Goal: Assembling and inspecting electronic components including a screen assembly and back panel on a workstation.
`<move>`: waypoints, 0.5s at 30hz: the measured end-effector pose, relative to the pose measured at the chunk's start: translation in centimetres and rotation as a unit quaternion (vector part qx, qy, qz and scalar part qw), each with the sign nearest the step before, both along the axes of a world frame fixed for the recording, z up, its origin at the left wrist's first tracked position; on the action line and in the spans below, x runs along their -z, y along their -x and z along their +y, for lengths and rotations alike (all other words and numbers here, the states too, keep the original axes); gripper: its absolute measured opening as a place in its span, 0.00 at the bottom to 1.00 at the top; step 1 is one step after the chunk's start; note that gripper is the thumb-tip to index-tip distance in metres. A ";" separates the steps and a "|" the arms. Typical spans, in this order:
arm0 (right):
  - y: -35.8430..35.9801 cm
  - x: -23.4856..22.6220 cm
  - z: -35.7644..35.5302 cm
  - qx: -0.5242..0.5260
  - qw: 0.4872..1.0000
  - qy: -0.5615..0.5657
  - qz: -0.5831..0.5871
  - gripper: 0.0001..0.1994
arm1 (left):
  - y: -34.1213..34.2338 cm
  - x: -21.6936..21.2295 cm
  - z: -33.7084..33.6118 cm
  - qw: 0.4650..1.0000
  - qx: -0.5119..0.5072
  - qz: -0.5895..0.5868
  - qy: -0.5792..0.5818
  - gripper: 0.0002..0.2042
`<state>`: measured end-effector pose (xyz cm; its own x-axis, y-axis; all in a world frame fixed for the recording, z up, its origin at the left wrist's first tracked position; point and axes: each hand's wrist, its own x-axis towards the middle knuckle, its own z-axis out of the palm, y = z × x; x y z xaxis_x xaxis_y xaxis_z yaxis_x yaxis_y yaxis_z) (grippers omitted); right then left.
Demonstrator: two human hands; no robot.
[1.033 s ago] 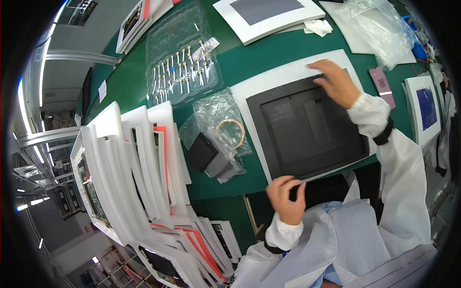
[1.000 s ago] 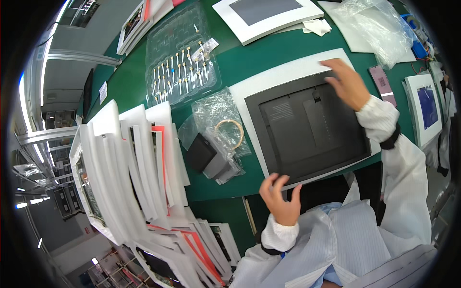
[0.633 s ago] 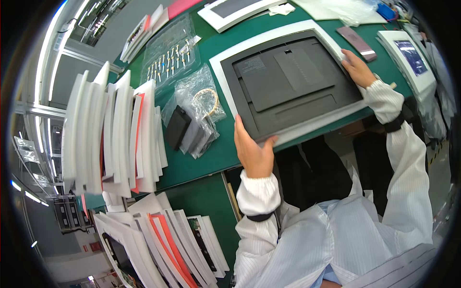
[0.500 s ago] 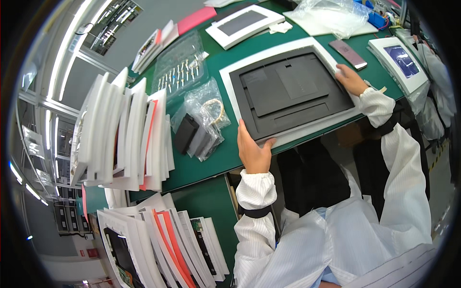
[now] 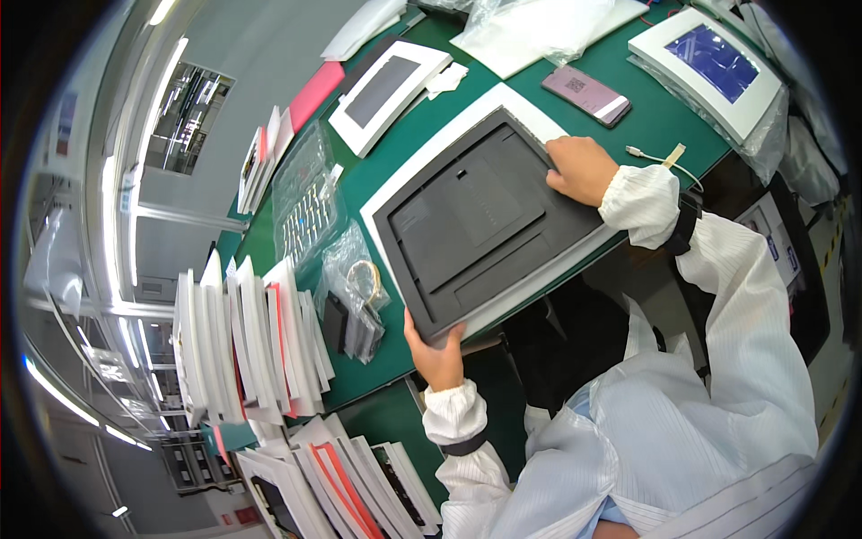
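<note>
A black plastic rectangular panel (image 5: 476, 216) with a raised middle section lies on a white foam sheet (image 5: 532, 119), near the front edge of the green table. My left hand (image 5: 438, 359) grips its near left corner, thumb on the front edge and fingers along the left side. My right hand (image 5: 584, 169) is closed round the panel's right edge, its fingertips hidden behind the hand and panel. Left of the panel lies a clear bag (image 5: 359, 310) holding a dark block and a coiled yellowish cable.
White foam-wrapped boards stand in rows at the left (image 5: 242, 337) and nearer (image 5: 359, 485). A clear tray (image 5: 305, 216) of small metal parts lies behind the bag. Farther off are a white-framed screen (image 5: 391, 90), a phone (image 5: 588, 94), a white cable (image 5: 669, 162) and another framed screen (image 5: 718, 67).
The view has swung round, so the table and its contents appear shifted left and turned anticlockwise. Both hands stay on the panel's edges; the right hand looks more bent over its edge.
</note>
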<state>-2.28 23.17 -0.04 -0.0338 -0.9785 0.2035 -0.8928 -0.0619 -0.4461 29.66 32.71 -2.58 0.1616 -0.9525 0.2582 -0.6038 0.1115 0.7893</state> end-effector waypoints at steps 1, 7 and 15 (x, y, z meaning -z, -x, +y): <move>0.0 -0.1 0.0 -0.009 1.000 0.012 0.024 0.10 | 0.0 0.3 0.0 1.000 0.011 0.013 0.006 0.36; 0.1 -0.7 -0.8 -0.042 0.994 0.043 0.088 0.09 | 0.3 1.1 0.0 0.998 0.023 0.048 0.019 0.36; -0.8 -3.1 -1.1 -0.024 0.984 0.078 0.159 0.11 | -0.9 2.4 -1.1 0.999 0.022 0.023 0.032 0.34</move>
<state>-1.51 22.07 3.07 0.1011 -0.9336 0.3437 -0.9803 -0.1524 -0.1255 30.53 31.57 -5.00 0.1336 -0.9404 0.3127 -0.5611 0.1883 0.8060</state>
